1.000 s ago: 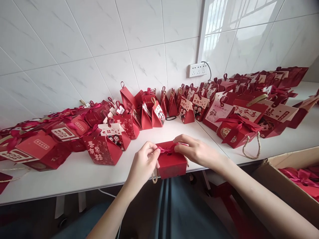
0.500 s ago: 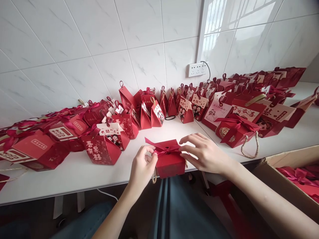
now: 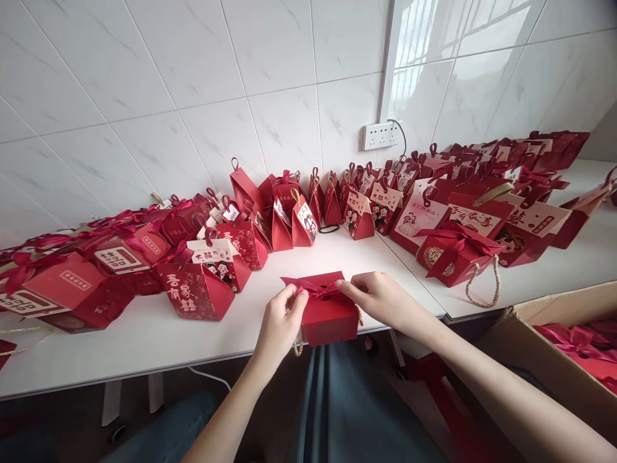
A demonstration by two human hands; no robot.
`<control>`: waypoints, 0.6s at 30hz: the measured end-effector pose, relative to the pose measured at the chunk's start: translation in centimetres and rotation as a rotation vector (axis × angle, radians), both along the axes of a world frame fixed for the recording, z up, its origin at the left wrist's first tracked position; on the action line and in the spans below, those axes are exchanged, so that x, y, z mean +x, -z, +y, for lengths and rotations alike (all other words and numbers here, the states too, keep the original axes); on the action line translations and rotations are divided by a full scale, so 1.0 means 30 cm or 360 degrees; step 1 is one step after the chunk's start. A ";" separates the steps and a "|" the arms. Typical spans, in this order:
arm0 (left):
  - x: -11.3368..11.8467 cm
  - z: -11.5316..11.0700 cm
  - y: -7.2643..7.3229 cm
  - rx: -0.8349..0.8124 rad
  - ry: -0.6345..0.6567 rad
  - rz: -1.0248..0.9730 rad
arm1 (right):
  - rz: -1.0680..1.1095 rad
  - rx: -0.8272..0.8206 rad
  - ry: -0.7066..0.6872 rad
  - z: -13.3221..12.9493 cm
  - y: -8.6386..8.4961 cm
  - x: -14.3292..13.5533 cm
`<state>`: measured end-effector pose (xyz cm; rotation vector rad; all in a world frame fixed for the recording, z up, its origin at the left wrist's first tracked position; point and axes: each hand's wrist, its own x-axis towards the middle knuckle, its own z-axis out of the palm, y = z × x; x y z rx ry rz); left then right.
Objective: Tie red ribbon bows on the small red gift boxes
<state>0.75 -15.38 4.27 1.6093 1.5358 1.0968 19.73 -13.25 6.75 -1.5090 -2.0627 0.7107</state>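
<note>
Right hand (image 3: 380, 297) has closed in since half a second ago, from spread fingers hovering to thumb and forefinger pinching the dark red satin ribbon (image 3: 315, 290) atop the small red cardboard gift box (image 3: 329, 310); left hand (image 3: 281, 319) pinches the ribbon's other side, box sitting at the near edge of the white table (image 3: 144, 334) directly under both grips. Beyond the grip, rows of red paper favour boxes (image 3: 226, 251) line the tiled wall, lids shut so contents hidden. Right of the grip and lower, an open brown cardboard carton (image 3: 535, 350) holds more red ribboned pieces.
</note>
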 end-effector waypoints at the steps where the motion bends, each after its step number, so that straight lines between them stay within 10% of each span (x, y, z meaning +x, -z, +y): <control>1: 0.001 0.001 0.000 0.0002 -0.0001 0.0005 | 0.0012 0.0022 0.0003 0.000 0.000 -0.005; 18: -0.011 0.006 0.008 0.0081 -0.0055 0.0037 | 0.1093 -0.0636 -0.0457 0.057 0.097 0.013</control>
